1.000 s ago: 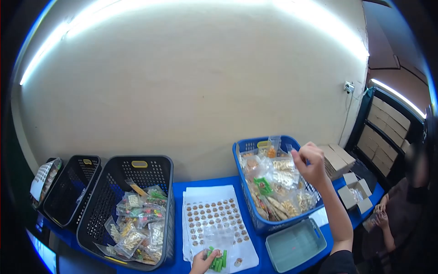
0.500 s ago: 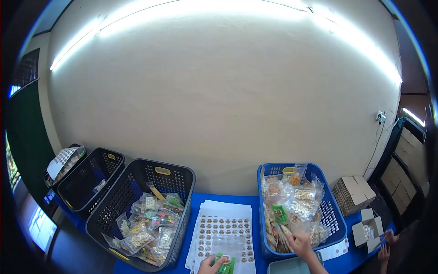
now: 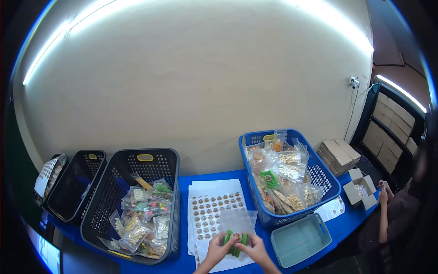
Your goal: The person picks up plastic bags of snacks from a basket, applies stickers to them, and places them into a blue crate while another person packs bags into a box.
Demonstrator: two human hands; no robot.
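My left hand and my right hand pinch one clear plastic bag from both sides. Green wrapped pieces fill its lower part, and a round brown-and-white sticker shows on its front between my thumbs. Beneath the bag lies a white sheet of round stickers on stacked paper. Rows of stickers remain visible on the sheet, while its lower part is covered by the bag and my hands.
Packed snack bags fill the blue basket at right and partly fill the black basket at left. A pale green tray sits right of my hands. Farther right are folded cartons, an open box and another person's hands.
My right hand has come from the front of the blue basket to the bag, joining my left hand. The view has turned right and down, showing the whole tray.
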